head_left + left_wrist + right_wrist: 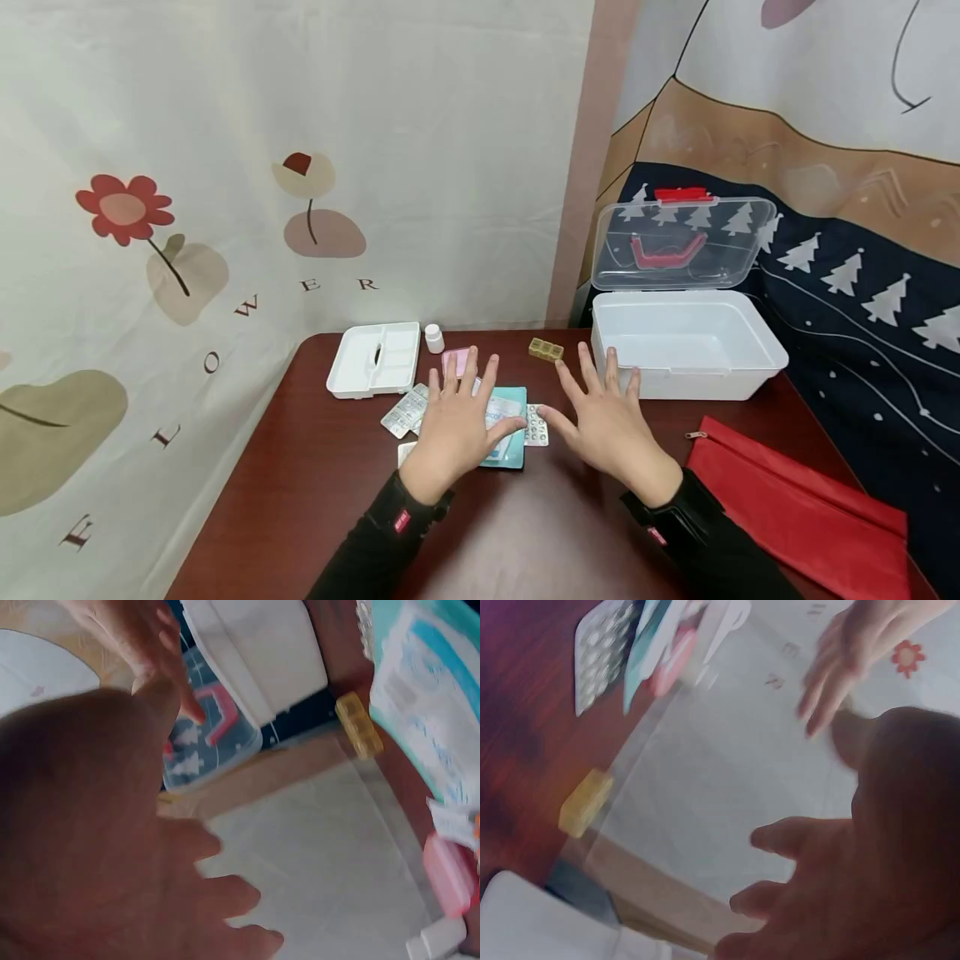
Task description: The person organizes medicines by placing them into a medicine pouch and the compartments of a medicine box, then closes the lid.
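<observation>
Both hands hover over the table with fingers spread, holding nothing. In the head view my left hand (457,421) overlaps a group of blister packs (405,410) and a teal packet (512,450), partly hiding them. My right hand (611,425) is to the right of that group, in front of the small yellow pillbox (546,349). Another blister pack (536,427) pokes out beside the teal packet. Behind the left fingers lies a pink case (456,360), and a white bottle (434,338) stands further back. The left wrist view also shows the pink case (448,876) near the bottle (437,939).
A white compartment case (375,360) lies at the back left. At the back right stands a white storage box (686,383), its clear lid (682,242) raised. A red zip pouch (802,508) lies at the right edge of the table (300,500). Printed curtains hang behind.
</observation>
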A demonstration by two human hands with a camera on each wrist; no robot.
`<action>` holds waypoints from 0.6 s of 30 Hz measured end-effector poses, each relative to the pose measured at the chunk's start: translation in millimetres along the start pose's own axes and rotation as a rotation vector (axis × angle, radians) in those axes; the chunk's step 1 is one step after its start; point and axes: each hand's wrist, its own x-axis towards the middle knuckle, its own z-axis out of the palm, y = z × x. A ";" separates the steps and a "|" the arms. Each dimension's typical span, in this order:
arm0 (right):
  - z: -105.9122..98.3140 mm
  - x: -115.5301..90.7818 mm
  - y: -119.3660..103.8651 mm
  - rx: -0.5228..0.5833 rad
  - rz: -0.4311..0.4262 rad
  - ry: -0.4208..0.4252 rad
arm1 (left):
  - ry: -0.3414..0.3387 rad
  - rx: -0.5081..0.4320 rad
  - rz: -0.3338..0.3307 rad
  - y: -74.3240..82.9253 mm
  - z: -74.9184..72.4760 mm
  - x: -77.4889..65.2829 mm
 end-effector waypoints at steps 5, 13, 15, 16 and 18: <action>-13.4 -23.2 4.8 0.006 -0.081 0.126 | 0.047 0.003 0.080 12.9 4.5 1.4; -47.5 -50.3 65.7 0.025 0.011 -0.112 | 0.245 0.133 0.278 46.2 24.4 0.6; -54.9 -54.1 93.2 -0.006 0.038 -0.210 | 0.208 0.166 0.337 64.5 33.6 0.8; -58.9 -55.9 107.7 -0.021 0.051 -0.266 | 0.166 0.185 0.361 75.5 37.7 1.1; -65.6 -58.9 136.7 -0.033 0.081 -0.372 | 0.097 0.209 0.428 97.6 45.0 2.5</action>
